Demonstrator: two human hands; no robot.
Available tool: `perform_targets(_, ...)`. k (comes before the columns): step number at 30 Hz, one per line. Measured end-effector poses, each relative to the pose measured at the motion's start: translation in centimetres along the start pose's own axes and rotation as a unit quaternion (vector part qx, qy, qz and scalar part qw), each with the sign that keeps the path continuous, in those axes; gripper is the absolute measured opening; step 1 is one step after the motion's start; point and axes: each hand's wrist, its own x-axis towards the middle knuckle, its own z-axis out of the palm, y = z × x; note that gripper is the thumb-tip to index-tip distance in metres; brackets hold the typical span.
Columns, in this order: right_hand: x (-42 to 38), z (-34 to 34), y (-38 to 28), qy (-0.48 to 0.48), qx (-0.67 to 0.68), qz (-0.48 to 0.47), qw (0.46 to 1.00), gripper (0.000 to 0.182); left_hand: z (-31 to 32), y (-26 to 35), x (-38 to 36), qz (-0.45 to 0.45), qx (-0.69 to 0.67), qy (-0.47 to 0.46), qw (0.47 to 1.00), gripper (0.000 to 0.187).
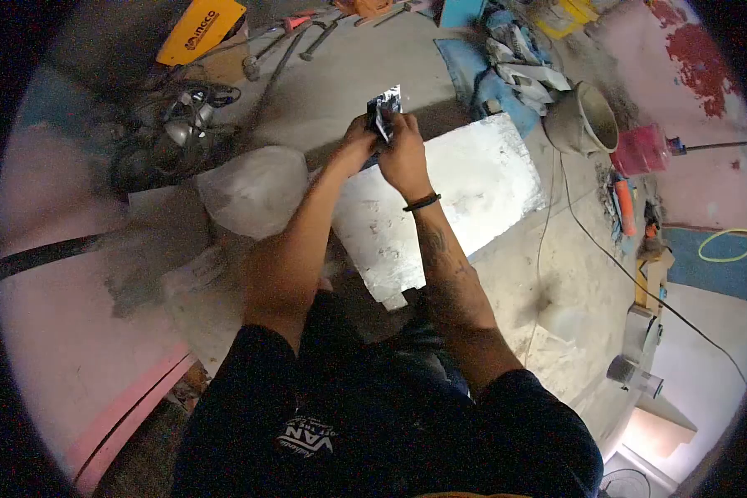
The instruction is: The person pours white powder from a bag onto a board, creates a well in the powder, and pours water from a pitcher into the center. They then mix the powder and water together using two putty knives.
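My left hand (pixel 358 146) and my right hand (pixel 404 156) are close together over the far edge of a white-coated board (pixel 473 187). Between them they grip a small silver-and-black packet (pixel 385 111), its shiny top sticking up past my fingers. The fingers of both hands are closed round its lower part, which they hide. Light glares off the board, which has dark flecks and a ragged near end. To the left of my forearms lies a translucent plastic sheet or bag (pixel 253 191).
Hammers (pixel 311 41) and a yellow case (pixel 201 31) lie at the far left, above a dark power tool (pixel 187 120). A grey bucket (pixel 583 120) and pink container (pixel 642 149) stand right. A thin cable (pixel 614 249) crosses the right side.
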Motion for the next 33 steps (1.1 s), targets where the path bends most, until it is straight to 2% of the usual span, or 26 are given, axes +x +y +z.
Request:
perform_targets(1, 0.1, 0.5, -0.1, 0.002, 0.004, -0.003, 1.0, 0.045, 0.1, 0.0, -0.1, -0.025, -0.083, 0.013, 0.996, 0.021)
perform_targets(3, 0.3, 1.4, 0.2, 0.007, 0.027, -0.076, 0.997, 0.041, 0.3, 0.3, -0.3, -0.048, -0.159, 0.022, 0.986, 0.025)
perform_targets(4, 1.2, 1.6, 0.9, -0.004, 0.036, -0.059, 0.998, 0.04, 0.5, 0.3, -0.5, 0.048, -0.043, 0.028, 0.998, 0.033)
perform_targets(5, 2.5, 1.5, 1.8, 0.001, 0.037, -0.057, 0.998, 0.04, 0.6, 0.4, -0.6, 0.143, 0.072, 0.032, 0.987, 0.042)
perform_targets(6, 4.0, 1.3, 2.8, 0.0, 0.043, -0.015, 0.999, 0.039, 0.6, 0.3, -0.6, 0.142, 0.074, 0.029, 0.987, 0.042)
perform_targets(7, 4.8, 0.7, 3.1, -0.004, 0.049, 0.026, 0.998, 0.039, 0.6, 0.1, -0.7, 0.087, 0.117, 0.025, 0.989, 0.048)
perform_targets(8, 5.4, 0.0, 3.4, -0.023, 0.111, 0.09, 0.989, 0.038, 0.4, 0.0, -0.7, 0.031, 0.16, 0.022, 0.986, 0.055)
perform_targets(9, 4.8, 0.2, 2.5, -0.022, 0.113, 0.087, 0.99, 0.038, 0.0, 0.1, -0.4, -0.021, 0.203, 0.02, 0.979, 0.063)
perform_targets(11, 3.2, 0.9, 0.5, 0.009, 0.06, -0.049, 0.997, 0.039, -0.6, 0.7, 0.5, 0.01, 0.198, 0.027, 0.98, 0.061)
perform_targets(12, 3.3, 1.4, 0.8, 0.004, 0.059, -0.065, 0.996, 0.039, -0.6, 0.6, 0.6, 0.033, 0.188, 0.032, 0.981, 0.059)
perform_targets(13, 3.5, 2.0, 2.5, 0.004, 0.059, -0.06, 0.996, 0.039, -0.6, -0.1, 0.7, 0.053, 0.177, 0.035, 0.982, 0.057)
perform_targets(15, 5.3, 2.5, 5.2, 0.061, 0.076, 0.043, 0.994, 0.036, -0.8, -3.7, 2.3, 0.032, 0.216, 0.044, 0.975, 0.05)
perform_targets(16, 5.3, 1.9, 4.8, 0.05, 0.08, 0.029, 0.995, 0.035, -0.1, -3.4, 2.1, 0.056, 0.225, 0.092, 0.969, 0.047)
perform_targets(18, 4.2, 2.1, 3.2, 0.04, 0.089, 0.004, 0.995, 0.034, -0.1, -0.8, 1.0, 0.075, 0.189, 0.098, 0.974, 0.042)
perform_targets(20, 3.1, 3.0, 2.4, 0.03, 0.073, -0.082, 0.994, 0.034, -1.0, -0.2, 0.8, 0.076, 0.163, 0.059, 0.982, 0.043)
perform_targets(21, 3.5, 2.9, 2.1, 0.033, 0.076, -0.082, 0.993, 0.034, -1.4, -0.1, 0.8, 0.075, 0.131, 0.02, 0.988, 0.043)
perform_targets(23, 4.8, 2.0, 2.3, 0.016, 0.047, -0.021, 0.999, 0.034, -1.0, -0.4, 0.6, 0.105, 0.146, 0.01, 0.984, 0.043)
perform_targets(25, 5.7, 1.0, 3.3, 0.027, 0.078, 0.015, 0.996, 0.036, -0.1, -0.7, 0.2, -0.023, 0.22, 0.064, 0.973, 0.044)
perform_targets(26, 5.8, 1.1, 3.4, 0.023, 0.073, 0.001, 0.997, 0.036, -0.2, -0.6, 0.2, -0.022, 0.223, 0.06, 0.973, 0.044)
perform_targets(28, 5.3, 1.2, 2.0, -0.004, 0.057, -0.046, 0.997, 0.035, -0.5, 0.6, 0.3, 0.043, 0.244, 0.039, 0.968, 0.043)
perform_targets(29, 4.8, 1.6, 1.4, 0.009, 0.1, -0.092, 0.991, 0.036, -0.4, 1.1, 0.2, 0.076, 0.251, 0.029, 0.965, 0.042)
perform_targets(30, 5.2, 1.5, 1.4, 0.012, 0.061, -0.093, 0.994, 0.036, -0.8, 1.7, 0.0, 0.078, 0.183, 0.001, 0.98, 0.042)
perform_targets(31, 5.5, 1.3, 1.7, 0.017, 0.023, -0.093, 0.995, 0.035, -0.3, 2.0, -0.3, 0.081, 0.183, -0.003, 0.98, 0.042)
perform_targets(32, 6.5, 1.0, 3.2, 0.021, 0.021, -0.092, 0.995, 0.035, 0.0, 2.2, -0.8, 0.027, 0.099, 0.014, 0.995, 0.042)
perform_targets(33, 7.8, 1.0, 6.0, 0.018, 0.077, -0.011, 0.997, 0.035, 0.1, 2.3, -1.1, -0.029, 0.016, 0.032, 0.999, 0.042)
